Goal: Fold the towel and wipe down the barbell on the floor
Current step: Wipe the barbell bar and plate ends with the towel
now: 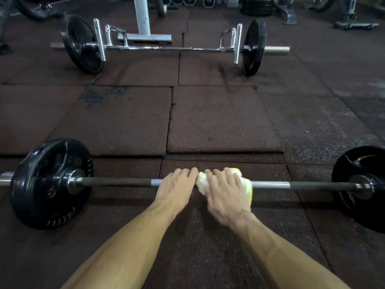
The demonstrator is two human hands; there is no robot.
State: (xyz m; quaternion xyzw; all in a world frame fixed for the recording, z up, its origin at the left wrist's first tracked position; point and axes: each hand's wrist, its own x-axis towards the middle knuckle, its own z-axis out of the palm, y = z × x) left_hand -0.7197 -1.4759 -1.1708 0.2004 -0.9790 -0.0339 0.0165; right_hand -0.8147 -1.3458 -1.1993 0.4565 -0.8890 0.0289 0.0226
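Observation:
A barbell (116, 182) lies across the rubber floor close to me, with a black plate (50, 184) on its left end and another black plate (362, 184) on its right end. A folded white and yellow towel (248, 184) is wrapped over the middle of the bar. My right hand (225, 195) grips the towel around the bar, fingers curled over the top. Just left of it, my left hand (177, 188) lies on the bare bar with its fingers over the far side. The bar's centre is hidden under both hands.
A second bar (166, 48) with chrome handles and black plates lies further away on the floor. Behind it stands a white machine post (142, 15) with a foot. More gym equipment lines the far edge. Brown rubber tiles (218, 117) cover the ground between the two bars.

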